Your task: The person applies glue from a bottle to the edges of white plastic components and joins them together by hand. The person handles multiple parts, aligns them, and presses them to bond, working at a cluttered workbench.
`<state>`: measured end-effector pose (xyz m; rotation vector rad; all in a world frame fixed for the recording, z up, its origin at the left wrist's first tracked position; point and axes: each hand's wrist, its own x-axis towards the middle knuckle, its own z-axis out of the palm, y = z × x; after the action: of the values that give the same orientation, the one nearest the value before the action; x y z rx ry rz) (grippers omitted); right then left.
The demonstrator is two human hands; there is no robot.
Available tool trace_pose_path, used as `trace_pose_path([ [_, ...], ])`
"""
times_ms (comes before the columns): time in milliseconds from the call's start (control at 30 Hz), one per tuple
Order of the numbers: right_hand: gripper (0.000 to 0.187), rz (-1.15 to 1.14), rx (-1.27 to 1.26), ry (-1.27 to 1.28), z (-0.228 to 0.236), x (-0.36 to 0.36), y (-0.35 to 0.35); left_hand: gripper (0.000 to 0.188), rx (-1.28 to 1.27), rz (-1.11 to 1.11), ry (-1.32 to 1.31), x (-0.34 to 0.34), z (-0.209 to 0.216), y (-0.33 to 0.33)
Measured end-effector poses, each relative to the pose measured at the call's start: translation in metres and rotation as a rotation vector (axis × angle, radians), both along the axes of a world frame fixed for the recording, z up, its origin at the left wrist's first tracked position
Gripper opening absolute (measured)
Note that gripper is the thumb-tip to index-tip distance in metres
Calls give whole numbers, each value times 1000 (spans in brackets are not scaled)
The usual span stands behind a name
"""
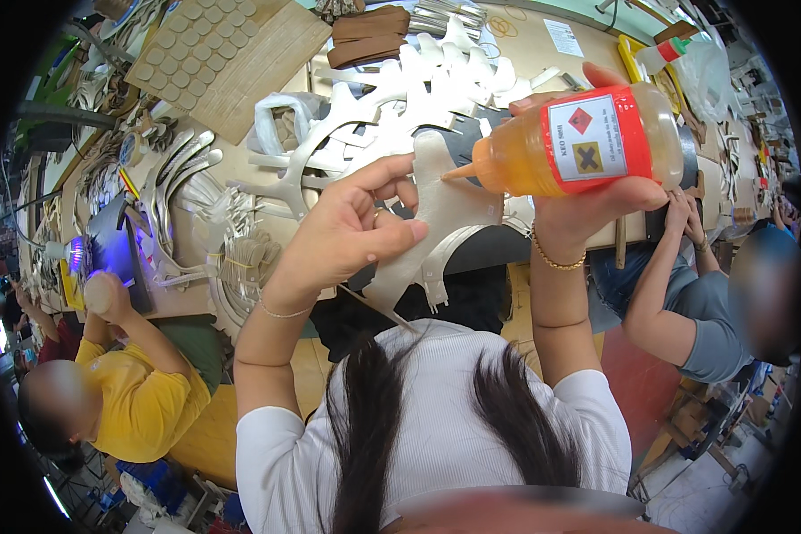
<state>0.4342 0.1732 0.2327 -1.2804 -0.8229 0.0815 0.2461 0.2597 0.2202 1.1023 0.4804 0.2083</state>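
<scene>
My right hand (587, 210) is wrapped round a squeeze glue bottle (512, 165) of amber liquid, with a red and white label bearing hazard signs. The bottle is tipped on its side, and its narrow nozzle points left at a pale, shiny leather cut-out piece (458, 205). The nozzle tip is at the piece's upper part; whether it touches is hard to tell. My left hand (365, 222) grips this piece by its left edge, between thumb and fingers. More pale pieces (449, 252) lie stacked just below it.
Many pale cut-outs (343, 111) spread across the table ahead, near brown strips (369, 36) and a plastic bag (280, 120). A sheet with rounded pads (200, 44) lies far left. A person in yellow (151, 400) sits left, another in grey-blue (694, 320) right. A second bottle (659, 55) stands far right.
</scene>
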Motion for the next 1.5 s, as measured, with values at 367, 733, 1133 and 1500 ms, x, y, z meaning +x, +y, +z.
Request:
trace_pose_path([
  [367,103,746,577,756,-4,33,-12,52,121,51,155,-19,0,12],
  [733,97,623,530,816,-20,52,-31,30,505,-46,473,-37,-72,95],
  [1133,95,337,482,767,-23,65,-48,26,1193,-117,247,47,-115,-1],
  [1500,92,-18,281,729,-44,82,-91,52,1405,-316,562,24,-107,-50],
])
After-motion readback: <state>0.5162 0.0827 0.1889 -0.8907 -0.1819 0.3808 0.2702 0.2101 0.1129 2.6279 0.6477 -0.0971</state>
